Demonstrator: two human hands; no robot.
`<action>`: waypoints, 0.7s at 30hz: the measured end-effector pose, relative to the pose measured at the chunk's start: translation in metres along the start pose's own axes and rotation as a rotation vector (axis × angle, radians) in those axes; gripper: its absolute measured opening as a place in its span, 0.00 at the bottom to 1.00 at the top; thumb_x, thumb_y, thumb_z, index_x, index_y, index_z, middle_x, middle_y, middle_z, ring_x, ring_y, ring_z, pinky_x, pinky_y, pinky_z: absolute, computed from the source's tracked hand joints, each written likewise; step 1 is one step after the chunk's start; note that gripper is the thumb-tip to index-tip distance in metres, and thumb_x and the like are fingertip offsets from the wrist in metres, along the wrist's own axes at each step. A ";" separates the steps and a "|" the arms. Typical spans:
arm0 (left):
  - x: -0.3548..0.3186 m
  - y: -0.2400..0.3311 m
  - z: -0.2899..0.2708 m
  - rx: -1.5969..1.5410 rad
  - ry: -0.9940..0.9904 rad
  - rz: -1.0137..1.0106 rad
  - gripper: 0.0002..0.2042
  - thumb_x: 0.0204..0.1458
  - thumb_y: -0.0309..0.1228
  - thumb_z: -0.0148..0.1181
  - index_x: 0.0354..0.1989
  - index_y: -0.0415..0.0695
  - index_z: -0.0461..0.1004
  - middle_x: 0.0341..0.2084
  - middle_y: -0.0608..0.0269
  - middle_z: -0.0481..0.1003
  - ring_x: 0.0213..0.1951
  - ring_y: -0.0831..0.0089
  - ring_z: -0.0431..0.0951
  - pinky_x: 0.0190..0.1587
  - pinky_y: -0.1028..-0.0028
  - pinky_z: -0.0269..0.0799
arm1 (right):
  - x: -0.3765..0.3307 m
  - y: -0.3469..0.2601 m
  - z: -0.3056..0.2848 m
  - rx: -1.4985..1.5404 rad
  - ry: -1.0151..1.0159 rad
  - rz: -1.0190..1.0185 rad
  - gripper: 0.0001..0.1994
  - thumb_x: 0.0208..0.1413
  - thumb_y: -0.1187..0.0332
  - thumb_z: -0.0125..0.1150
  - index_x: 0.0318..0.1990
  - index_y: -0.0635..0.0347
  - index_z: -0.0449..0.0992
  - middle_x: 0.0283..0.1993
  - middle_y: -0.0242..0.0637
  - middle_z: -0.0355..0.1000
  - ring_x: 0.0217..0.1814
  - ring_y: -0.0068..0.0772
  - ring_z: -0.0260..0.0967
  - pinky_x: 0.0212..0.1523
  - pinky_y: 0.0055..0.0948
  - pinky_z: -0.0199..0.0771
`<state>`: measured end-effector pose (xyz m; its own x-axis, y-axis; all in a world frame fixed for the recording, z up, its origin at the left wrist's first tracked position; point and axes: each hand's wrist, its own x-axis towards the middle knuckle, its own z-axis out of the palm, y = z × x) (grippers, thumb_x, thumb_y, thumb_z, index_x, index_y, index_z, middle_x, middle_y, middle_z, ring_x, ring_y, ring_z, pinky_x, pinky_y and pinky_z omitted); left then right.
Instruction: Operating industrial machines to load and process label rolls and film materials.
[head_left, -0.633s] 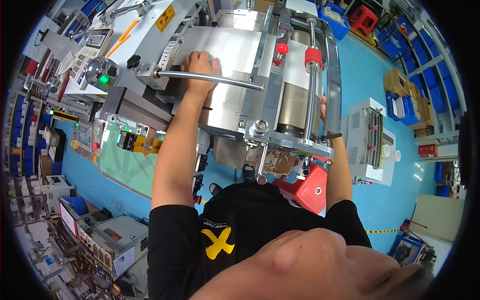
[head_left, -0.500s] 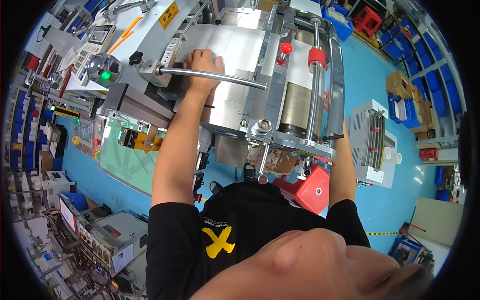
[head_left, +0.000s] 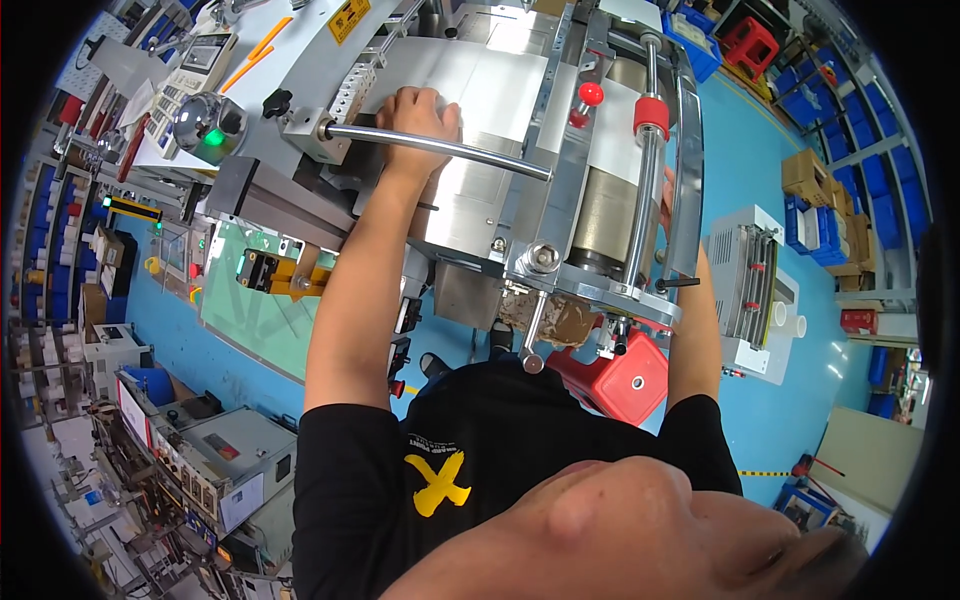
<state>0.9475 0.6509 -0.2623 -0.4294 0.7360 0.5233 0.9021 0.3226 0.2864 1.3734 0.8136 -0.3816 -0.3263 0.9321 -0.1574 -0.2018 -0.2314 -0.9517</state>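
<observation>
Left to right: the left hand (head_left: pixel 418 118) is closing its grip around the steel bar (head_left: pixel 440 148) over the silver web (head_left: pixel 480 150), risking a pinch against the roller (head_left: pixel 605 215); the right hand (head_left: pixel 667 200), mostly hidden behind the frame (head_left: pixel 690 160), is showing no readable grip.

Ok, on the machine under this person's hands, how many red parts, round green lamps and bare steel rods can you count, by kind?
Round red ball knob: 1
Red cylindrical collar on the vertical steel rod: 1
Round green lit lamp: 1
Bare steel rods: 2, one under the left hand at, one vertical at
Total: 5
The right hand is mostly hidden behind the frame.
</observation>
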 end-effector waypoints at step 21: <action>-0.046 0.038 -0.022 -0.151 0.130 0.215 0.12 0.49 0.33 0.63 0.41 0.43 0.77 0.45 0.50 0.74 0.51 0.52 0.71 0.57 0.52 0.61 | 0.013 0.005 -0.018 -0.136 -0.105 0.004 0.25 0.63 0.54 0.56 0.62 0.58 0.66 0.46 0.28 0.73 0.44 0.20 0.70 0.41 0.23 0.72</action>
<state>1.0004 0.6166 -0.2577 -0.2399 0.6923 0.6806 0.9607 0.0685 0.2689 1.3848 0.8299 -0.3933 -0.4232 0.8952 -0.1397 -0.0756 -0.1886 -0.9791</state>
